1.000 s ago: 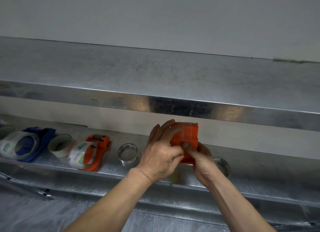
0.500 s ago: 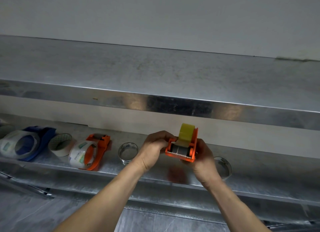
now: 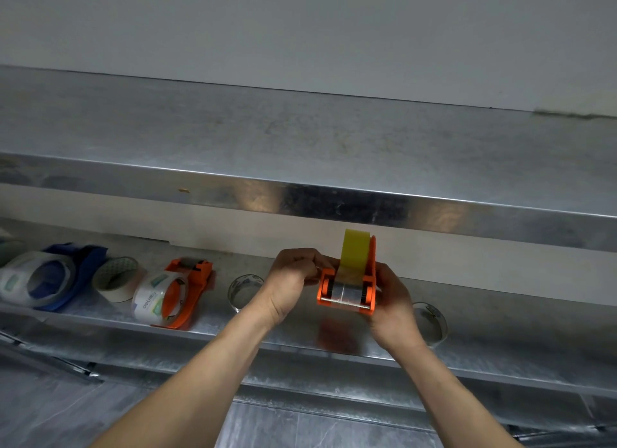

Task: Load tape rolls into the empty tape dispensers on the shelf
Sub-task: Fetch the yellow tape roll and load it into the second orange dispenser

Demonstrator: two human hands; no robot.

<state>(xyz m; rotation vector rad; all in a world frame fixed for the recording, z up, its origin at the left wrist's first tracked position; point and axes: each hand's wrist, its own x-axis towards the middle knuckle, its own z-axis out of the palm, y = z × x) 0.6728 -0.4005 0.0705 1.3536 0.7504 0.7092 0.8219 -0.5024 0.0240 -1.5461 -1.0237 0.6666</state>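
An orange tape dispenser [image 3: 349, 289] with a yellowish tape roll [image 3: 354, 248] seated in it is held above the lower metal shelf [image 3: 83, 317]. My right hand [image 3: 392, 300] grips the dispenser's right side and underside. My left hand [image 3: 292, 282] is curled against its left side, fingers at the roller end. Tape runs down from the roll over the front roller.
On the lower shelf at left lie a blue dispenser [image 3: 71, 270] with a clear roll, a loose cream tape roll [image 3: 115, 279] and a second orange dispenser [image 3: 187, 290] loaded with printed tape. Two clear rolls [image 3: 242, 289] [image 3: 430, 322] stand beside my hands. An upper shelf [image 3: 300, 153] overhangs.
The dispenser has been turned so its roller end faces me and the yellowish roll stands up. My left hand moved off its top face to its left side.
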